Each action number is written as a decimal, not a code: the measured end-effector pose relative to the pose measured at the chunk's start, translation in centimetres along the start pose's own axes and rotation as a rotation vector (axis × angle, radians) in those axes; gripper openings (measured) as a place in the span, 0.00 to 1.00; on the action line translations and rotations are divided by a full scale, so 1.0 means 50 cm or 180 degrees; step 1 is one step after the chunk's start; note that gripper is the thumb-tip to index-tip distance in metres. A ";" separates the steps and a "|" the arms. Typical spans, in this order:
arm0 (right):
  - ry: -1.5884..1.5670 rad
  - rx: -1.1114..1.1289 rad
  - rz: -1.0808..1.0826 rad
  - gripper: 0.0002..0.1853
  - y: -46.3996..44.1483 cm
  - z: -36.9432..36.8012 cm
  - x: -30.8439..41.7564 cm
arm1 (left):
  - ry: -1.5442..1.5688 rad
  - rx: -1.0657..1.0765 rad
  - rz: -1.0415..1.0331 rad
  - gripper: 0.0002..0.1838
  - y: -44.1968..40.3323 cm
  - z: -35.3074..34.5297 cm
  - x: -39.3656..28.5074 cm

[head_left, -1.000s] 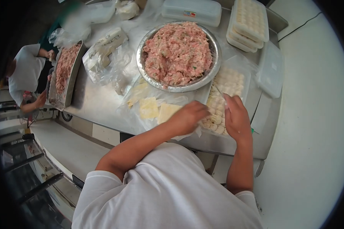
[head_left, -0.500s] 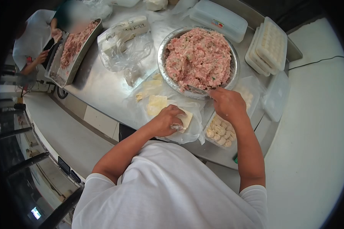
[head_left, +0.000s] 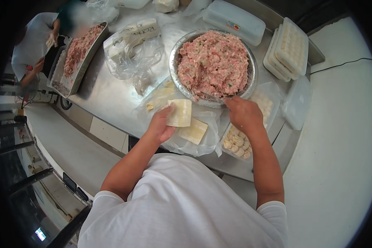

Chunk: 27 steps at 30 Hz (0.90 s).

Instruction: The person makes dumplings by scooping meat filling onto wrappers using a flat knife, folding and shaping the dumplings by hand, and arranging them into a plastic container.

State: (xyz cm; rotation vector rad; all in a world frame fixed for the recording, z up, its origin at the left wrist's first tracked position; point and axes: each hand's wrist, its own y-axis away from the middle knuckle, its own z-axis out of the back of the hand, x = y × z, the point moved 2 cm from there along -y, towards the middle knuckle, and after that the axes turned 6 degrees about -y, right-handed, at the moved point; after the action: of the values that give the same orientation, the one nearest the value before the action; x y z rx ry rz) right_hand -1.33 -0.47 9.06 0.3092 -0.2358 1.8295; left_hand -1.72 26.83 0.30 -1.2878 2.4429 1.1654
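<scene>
My left hand (head_left: 160,124) pinches a square, pale yellow dough wrapper (head_left: 180,112) by its left edge, thumb on top, raised a little off the plastic sheet (head_left: 213,118). Just below and to the right, another dough wrapper (head_left: 194,131) lies flat on that sheet. My right hand (head_left: 246,113) is closed around a thin metal utensil (head_left: 211,97), its handle mostly hidden in the fingers. The utensil's flat end rests at the near edge of the minced meat (head_left: 215,60), inside a round metal bowl (head_left: 173,66).
A clear container of folded dumplings (head_left: 236,142) stands under my right forearm. Lidded boxes (head_left: 291,47) are stacked at the right. A long lidded container (head_left: 235,24) lies behind the bowl. At the left are a wrapped packet (head_left: 132,39), a meat tray (head_left: 83,68) and another person (head_left: 35,41).
My left hand has moved left and up from the wrappers on the sheet and now holds one up. My right hand and the utensil stay almost in place. The other person's hands have shifted.
</scene>
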 end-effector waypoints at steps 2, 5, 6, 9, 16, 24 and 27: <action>-0.0065 0.0037 0.0035 0.15 0.013 0.002 0.001 | -0.0196 -0.0488 0.0156 0.20 -0.011 -0.010 0.022; -0.0527 -0.0385 0.0320 0.17 0.046 -0.011 -0.026 | 0.0084 -0.0352 0.0374 0.18 -0.036 -0.041 0.042; -0.0801 -0.0446 0.0311 0.17 0.063 -0.020 -0.028 | 0.0111 -0.0356 0.0351 0.18 -0.049 -0.040 0.046; -0.0927 -0.0512 0.0274 0.18 0.110 -0.068 0.002 | 0.0686 0.0166 0.0476 0.16 -0.066 -0.056 0.057; -0.0169 -0.0070 -0.0080 0.17 0.123 0.020 0.037 | 0.0666 -0.0700 0.0127 0.13 -0.055 -0.007 0.032; 0.0484 0.0247 -0.0060 0.15 0.011 0.047 0.029 | 0.0659 -0.0273 0.0100 0.13 -0.075 -0.035 0.035; 0.0007 0.0034 0.0056 0.15 0.018 0.062 0.013 | 0.0517 -0.0520 -0.0100 0.13 -0.053 -0.074 0.032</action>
State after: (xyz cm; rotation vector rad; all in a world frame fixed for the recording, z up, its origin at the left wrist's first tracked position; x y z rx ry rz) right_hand -2.08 -1.10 12.20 0.3136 -0.2280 1.8490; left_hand 0.09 22.35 0.64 -1.5167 2.4709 1.3254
